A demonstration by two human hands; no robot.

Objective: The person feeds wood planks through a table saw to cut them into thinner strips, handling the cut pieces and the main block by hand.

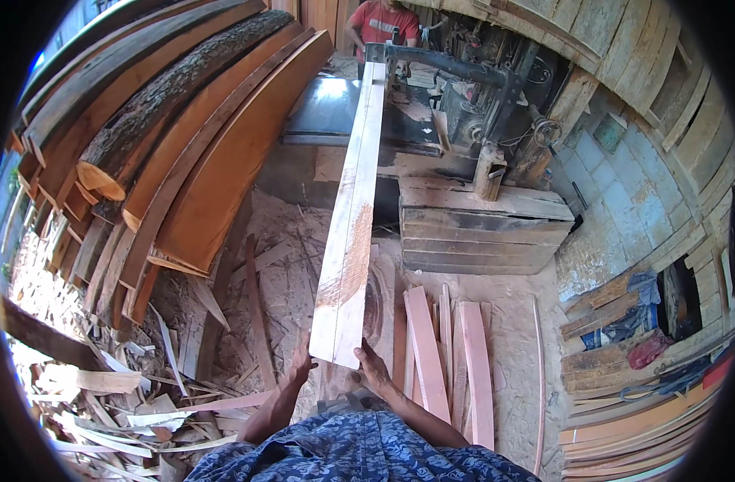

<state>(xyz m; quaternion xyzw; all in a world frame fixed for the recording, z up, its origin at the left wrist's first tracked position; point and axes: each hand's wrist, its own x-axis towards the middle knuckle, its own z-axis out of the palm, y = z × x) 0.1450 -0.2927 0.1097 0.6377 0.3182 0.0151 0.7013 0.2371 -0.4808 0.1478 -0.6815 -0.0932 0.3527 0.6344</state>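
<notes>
A long pale wooden board (353, 217) stretches away from me, with a dark line drawn along its length and a rough brown patch on its right side. Its far end lies at a saw machine (443, 64) with a dark metal table (323, 104). My left hand (301, 358) grips the left edge of the near end, its fingers partly under the wood. On the right corner, my right hand (372, 368) holds the same board, thumb at the upper edge and the other fingers mostly hidden below.
A person in a red shirt (379, 24) stands beyond the machine. Thick reddish planks (247, 153) lean at the left, above wood offcuts (102, 381). Pinkish boards (427, 349) lie by my right side. A wooden box (480, 237) stands before the machine; more planks (624, 434) are stacked at right.
</notes>
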